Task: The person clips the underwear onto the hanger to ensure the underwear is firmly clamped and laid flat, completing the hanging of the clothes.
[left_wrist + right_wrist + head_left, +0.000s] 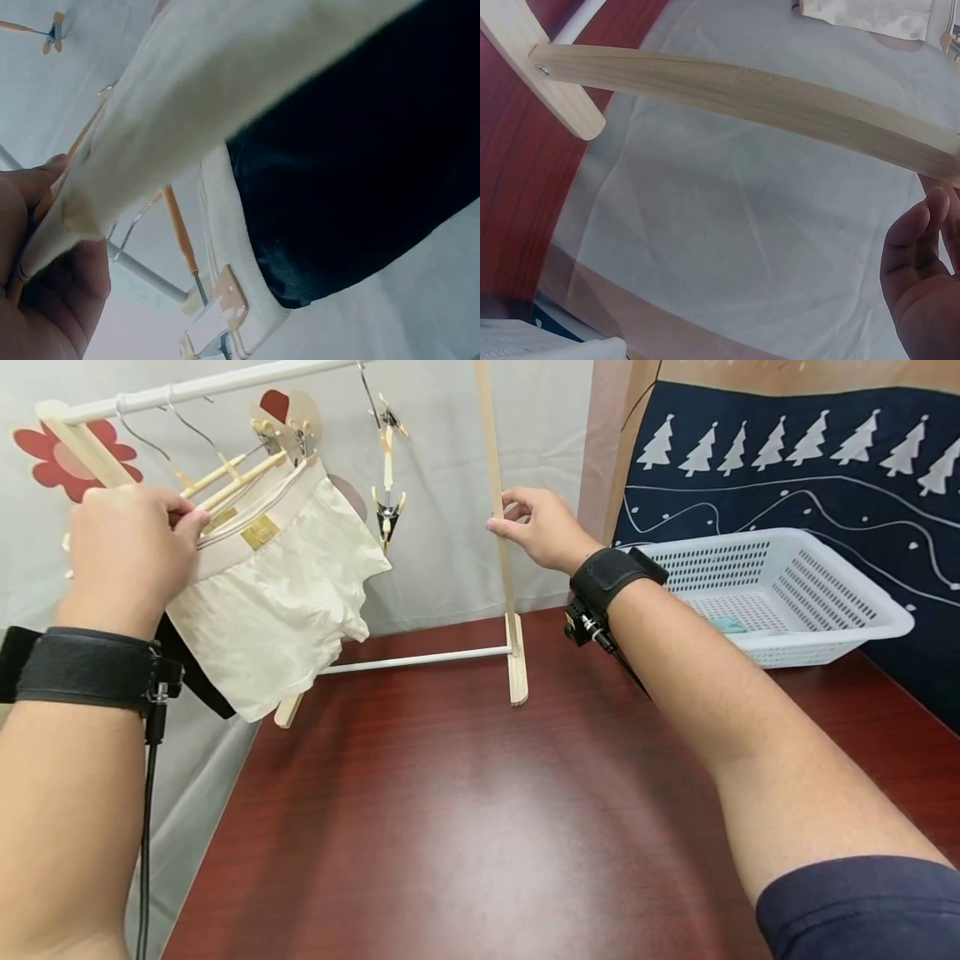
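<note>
Left hand (127, 556) pinches the cream shorts (277, 602) waistband at the hanger (232, 477) on the rack's rail. Right hand (543, 527) grips the rack upright (497, 518) near the bench (465, 827) rear edge; the basket (780, 593) sits well apart.

white slotted basket (780, 589) on the dark red table (450, 827) — navy tree-patterned cloth (787, 468) behind it

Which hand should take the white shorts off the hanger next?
Probably the left hand: it already grips the white shorts at the waistband by the hanger. The right hand is busy holding the rack's wooden post, away from them.
</note>
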